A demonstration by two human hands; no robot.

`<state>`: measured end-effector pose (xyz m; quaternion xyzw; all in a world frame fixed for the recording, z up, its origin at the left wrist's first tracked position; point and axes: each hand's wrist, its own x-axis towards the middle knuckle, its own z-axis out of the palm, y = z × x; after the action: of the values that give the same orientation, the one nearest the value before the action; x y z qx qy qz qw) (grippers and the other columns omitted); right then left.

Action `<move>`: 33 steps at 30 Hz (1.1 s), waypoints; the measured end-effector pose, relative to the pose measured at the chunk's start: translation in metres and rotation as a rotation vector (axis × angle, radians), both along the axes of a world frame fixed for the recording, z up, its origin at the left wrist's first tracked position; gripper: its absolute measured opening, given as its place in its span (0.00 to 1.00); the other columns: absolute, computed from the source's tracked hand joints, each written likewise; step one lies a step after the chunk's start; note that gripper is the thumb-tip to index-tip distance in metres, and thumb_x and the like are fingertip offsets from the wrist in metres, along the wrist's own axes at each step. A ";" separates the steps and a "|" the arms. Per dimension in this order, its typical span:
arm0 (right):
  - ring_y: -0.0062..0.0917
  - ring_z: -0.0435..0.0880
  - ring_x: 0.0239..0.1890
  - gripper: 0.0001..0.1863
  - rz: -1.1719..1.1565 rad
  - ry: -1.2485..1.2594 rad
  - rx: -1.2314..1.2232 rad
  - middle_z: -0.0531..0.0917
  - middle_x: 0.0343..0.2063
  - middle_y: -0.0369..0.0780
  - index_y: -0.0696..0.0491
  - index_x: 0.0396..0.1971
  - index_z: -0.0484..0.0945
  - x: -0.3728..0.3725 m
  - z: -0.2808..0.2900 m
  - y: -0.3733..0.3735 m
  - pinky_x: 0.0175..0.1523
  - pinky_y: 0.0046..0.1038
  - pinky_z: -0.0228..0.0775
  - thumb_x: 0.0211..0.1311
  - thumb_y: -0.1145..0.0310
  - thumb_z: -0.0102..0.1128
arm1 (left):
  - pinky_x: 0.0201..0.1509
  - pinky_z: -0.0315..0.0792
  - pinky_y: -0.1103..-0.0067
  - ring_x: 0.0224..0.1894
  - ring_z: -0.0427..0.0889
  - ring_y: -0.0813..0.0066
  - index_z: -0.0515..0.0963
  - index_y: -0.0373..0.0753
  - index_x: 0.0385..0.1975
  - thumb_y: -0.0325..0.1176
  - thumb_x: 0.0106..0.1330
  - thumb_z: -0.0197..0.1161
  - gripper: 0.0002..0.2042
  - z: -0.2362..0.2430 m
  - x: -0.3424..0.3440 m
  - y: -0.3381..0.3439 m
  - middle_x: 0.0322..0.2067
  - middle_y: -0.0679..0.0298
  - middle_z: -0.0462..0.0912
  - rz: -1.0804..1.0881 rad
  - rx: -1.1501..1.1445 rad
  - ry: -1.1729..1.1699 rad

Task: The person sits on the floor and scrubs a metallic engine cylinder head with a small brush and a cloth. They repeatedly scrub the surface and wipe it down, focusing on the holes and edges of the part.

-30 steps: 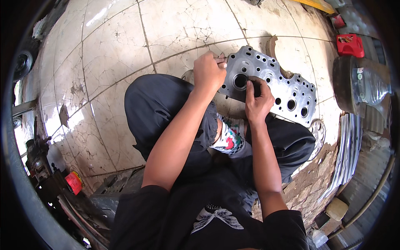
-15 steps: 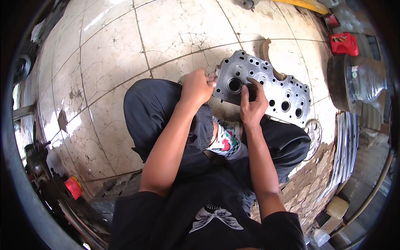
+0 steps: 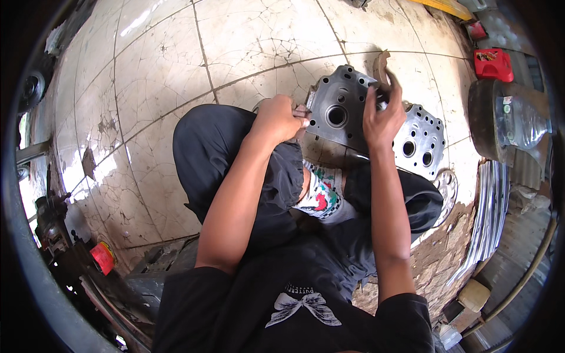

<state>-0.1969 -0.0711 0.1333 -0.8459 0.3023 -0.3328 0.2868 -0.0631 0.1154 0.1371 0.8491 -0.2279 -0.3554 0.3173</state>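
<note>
A grey casting (image 3: 321,109) is laid with its holed face upward, crossed legs (image 3: 229,153) folded at its near side, presumably so that it is kept within easy reach. At its left end, the left hand (image 3: 276,120) is held narrow, fingertips set against the edge, probably so that the casting is steadied; whether anything is pinched there cannot be told. Over its middle, the right hand (image 3: 382,120) is held wide, thumb and fingers parted; contact cannot be made out. Beyond its far edge, a brown curved piece (image 3: 381,65) is seen; by its right end, a holed disc (image 3: 450,194).
</note>
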 end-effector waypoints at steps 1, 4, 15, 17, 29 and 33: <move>0.44 0.88 0.47 0.27 -0.040 0.014 -0.030 0.87 0.46 0.50 0.56 0.65 0.75 0.003 -0.006 -0.009 0.55 0.41 0.78 0.67 0.70 0.67 | 0.46 0.81 0.68 0.43 0.92 0.63 0.81 0.25 0.36 0.34 0.58 0.79 0.18 0.005 -0.001 0.001 0.38 0.46 0.90 -0.041 0.017 0.043; 0.45 0.86 0.49 0.25 -0.063 0.057 -0.144 0.86 0.48 0.50 0.56 0.63 0.76 0.013 -0.020 -0.016 0.56 0.42 0.77 0.66 0.70 0.67 | 0.45 0.81 0.69 0.43 0.92 0.63 0.81 0.24 0.37 0.32 0.58 0.79 0.18 -0.019 -0.002 0.004 0.37 0.46 0.90 0.095 -0.153 0.052; 0.47 0.87 0.49 0.20 -0.083 0.075 -0.158 0.88 0.46 0.50 0.55 0.57 0.81 0.013 -0.023 -0.015 0.55 0.42 0.78 0.65 0.71 0.66 | 0.48 0.82 0.66 0.42 0.91 0.52 0.82 0.26 0.38 0.28 0.59 0.76 0.13 -0.012 -0.009 0.006 0.36 0.45 0.89 0.080 -0.123 -0.068; 0.47 0.87 0.50 0.19 -0.091 0.094 -0.164 0.88 0.46 0.50 0.55 0.56 0.81 0.014 -0.024 -0.016 0.56 0.42 0.78 0.65 0.71 0.66 | 0.51 0.81 0.66 0.46 0.91 0.55 0.81 0.24 0.40 0.27 0.60 0.75 0.14 -0.017 -0.019 -0.004 0.37 0.43 0.89 0.193 -0.196 -0.186; 0.46 0.88 0.50 0.16 -0.091 0.115 -0.164 0.89 0.46 0.49 0.55 0.52 0.84 0.010 -0.025 -0.015 0.57 0.40 0.78 0.65 0.69 0.66 | 0.46 0.83 0.65 0.41 0.91 0.51 0.81 0.28 0.37 0.25 0.62 0.71 0.08 -0.012 -0.021 0.004 0.34 0.46 0.89 0.044 -0.032 -0.095; 0.44 0.90 0.46 0.17 -0.081 0.084 -0.164 0.90 0.45 0.50 0.55 0.53 0.85 0.009 -0.028 -0.016 0.53 0.39 0.80 0.66 0.68 0.66 | 0.48 0.82 0.63 0.42 0.89 0.46 0.82 0.27 0.35 0.26 0.60 0.72 0.09 -0.018 -0.023 0.010 0.33 0.44 0.88 0.008 -0.089 -0.160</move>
<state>-0.1877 -0.0871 0.1056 -0.8667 0.3198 -0.3321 0.1902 -0.0860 0.1249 0.1195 0.8609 -0.2644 -0.2746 0.3369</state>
